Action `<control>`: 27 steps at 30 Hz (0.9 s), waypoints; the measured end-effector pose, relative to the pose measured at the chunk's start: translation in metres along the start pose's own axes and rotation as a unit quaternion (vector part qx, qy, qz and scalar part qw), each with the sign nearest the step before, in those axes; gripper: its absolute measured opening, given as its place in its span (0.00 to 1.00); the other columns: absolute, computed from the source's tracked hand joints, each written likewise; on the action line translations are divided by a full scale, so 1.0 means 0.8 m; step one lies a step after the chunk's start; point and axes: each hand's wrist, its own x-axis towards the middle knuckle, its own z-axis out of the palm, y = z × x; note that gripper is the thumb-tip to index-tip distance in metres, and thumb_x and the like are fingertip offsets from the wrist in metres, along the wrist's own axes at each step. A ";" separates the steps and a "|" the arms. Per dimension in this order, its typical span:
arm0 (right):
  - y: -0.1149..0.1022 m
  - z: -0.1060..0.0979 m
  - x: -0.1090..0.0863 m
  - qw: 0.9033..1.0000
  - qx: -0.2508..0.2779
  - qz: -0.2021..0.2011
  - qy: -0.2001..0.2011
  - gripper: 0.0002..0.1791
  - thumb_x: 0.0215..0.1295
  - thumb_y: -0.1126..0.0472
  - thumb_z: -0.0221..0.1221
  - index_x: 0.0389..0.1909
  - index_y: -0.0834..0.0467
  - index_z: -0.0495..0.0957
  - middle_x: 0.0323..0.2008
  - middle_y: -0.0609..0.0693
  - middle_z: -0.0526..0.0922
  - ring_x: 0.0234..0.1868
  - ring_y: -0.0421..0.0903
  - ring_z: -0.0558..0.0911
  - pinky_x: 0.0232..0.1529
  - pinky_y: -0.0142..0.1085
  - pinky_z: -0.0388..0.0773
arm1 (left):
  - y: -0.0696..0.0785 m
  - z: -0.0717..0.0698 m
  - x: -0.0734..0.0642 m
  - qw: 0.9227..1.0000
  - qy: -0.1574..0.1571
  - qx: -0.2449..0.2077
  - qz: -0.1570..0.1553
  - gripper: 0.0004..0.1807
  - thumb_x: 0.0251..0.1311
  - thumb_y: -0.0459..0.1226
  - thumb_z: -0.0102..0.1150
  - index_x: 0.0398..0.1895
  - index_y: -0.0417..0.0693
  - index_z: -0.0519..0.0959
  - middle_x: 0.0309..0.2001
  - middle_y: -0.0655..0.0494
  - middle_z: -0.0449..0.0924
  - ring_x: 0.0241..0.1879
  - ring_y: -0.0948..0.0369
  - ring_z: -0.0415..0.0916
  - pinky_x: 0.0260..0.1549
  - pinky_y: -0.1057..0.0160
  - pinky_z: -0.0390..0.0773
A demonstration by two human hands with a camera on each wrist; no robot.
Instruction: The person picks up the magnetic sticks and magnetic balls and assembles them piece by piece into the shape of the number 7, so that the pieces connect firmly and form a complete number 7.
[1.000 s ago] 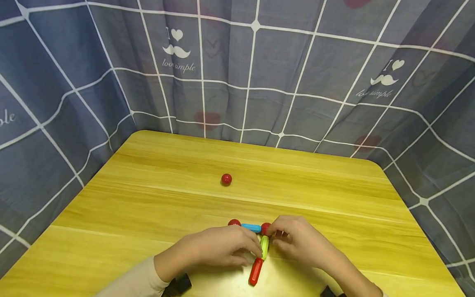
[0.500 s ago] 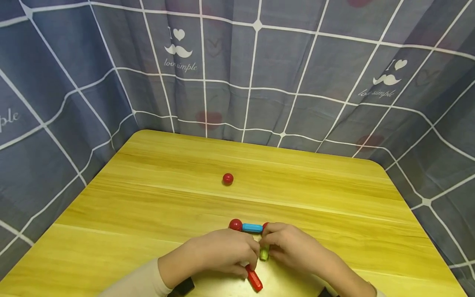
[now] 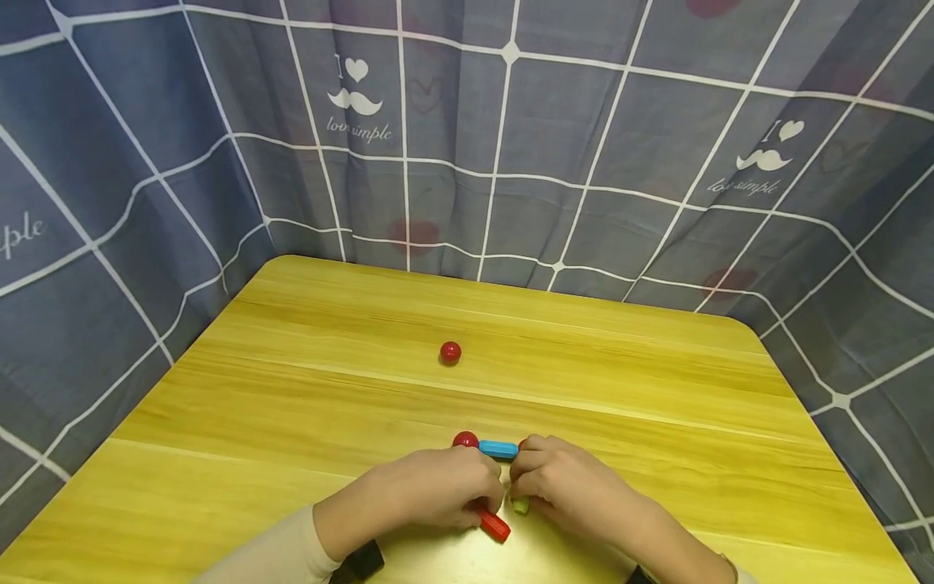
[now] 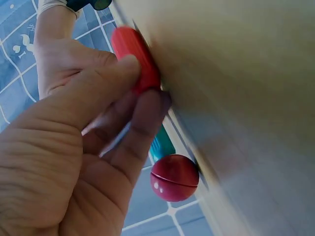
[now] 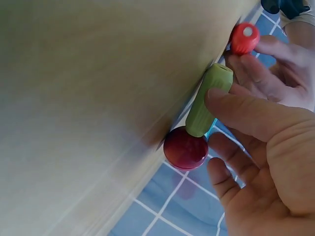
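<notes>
My left hand (image 3: 438, 489) pinches a short red building stick (image 4: 134, 56) between thumb and fingers; its near end (image 3: 496, 527) sticks out toward me. Just to the right, my right hand (image 3: 572, 488) grips a yellow-green stick (image 5: 210, 98) with the thumb along its side. One end of that stick meets a red ball (image 5: 185, 148), which the right fingers mostly cover in the head view. From this ball a blue stick (image 3: 499, 449) runs left to another red ball (image 3: 465, 440). A pale round spot shows on the red stick's end in the right wrist view.
Farther back on the wood-grain table (image 3: 292, 341) lies a separate red ball (image 3: 450, 353). A grey-blue checked curtain (image 3: 452, 122) hangs round the table's back and sides. Black wrist gear (image 3: 361, 560) sits under the left forearm.
The red stick, earlier end to end with the yellow-green one, is now apart and turned, held by the left hand. My right hand has shifted from the ball onto the yellow-green stick.
</notes>
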 end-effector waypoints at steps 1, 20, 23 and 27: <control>0.001 0.000 0.000 1.000 -0.001 -0.007 0.002 0.11 0.48 0.65 0.73 0.30 0.47 0.86 0.34 0.34 0.79 0.41 0.34 0.74 0.46 0.25 0.71 | -0.001 0.000 0.000 1.000 0.005 0.006 -0.003 0.13 0.51 0.34 0.71 0.20 0.58 0.75 0.22 0.70 0.65 0.24 0.75 0.59 0.23 0.81 0.59; 0.006 0.002 0.000 0.999 -0.005 -0.032 -0.023 0.13 0.51 0.65 0.72 0.36 0.49 0.83 0.38 0.35 0.80 0.43 0.34 0.74 0.51 0.23 0.69 | 0.005 -0.003 -0.002 0.989 0.016 -0.065 -0.130 0.12 0.45 0.31 0.70 0.18 0.53 0.75 0.16 0.70 0.66 0.17 0.74 0.59 0.14 0.77 0.61; 0.006 0.001 0.000 0.999 0.000 -0.020 -0.026 0.12 0.53 0.64 0.71 0.37 0.49 0.83 0.38 0.36 0.80 0.43 0.33 0.74 0.50 0.22 0.70 | 0.006 -0.004 -0.002 0.985 0.015 -0.087 -0.147 0.11 0.44 0.31 0.71 0.20 0.52 0.76 0.17 0.68 0.69 0.17 0.73 0.61 0.15 0.76 0.63; 0.007 0.001 0.001 0.999 0.003 -0.014 -0.028 0.11 0.54 0.64 0.71 0.37 0.49 0.83 0.38 0.36 0.80 0.43 0.33 0.75 0.49 0.21 0.70 | 0.009 -0.004 -0.001 0.981 0.013 -0.114 -0.155 0.11 0.45 0.33 0.73 0.20 0.52 0.77 0.17 0.69 0.70 0.18 0.74 0.64 0.17 0.77 0.66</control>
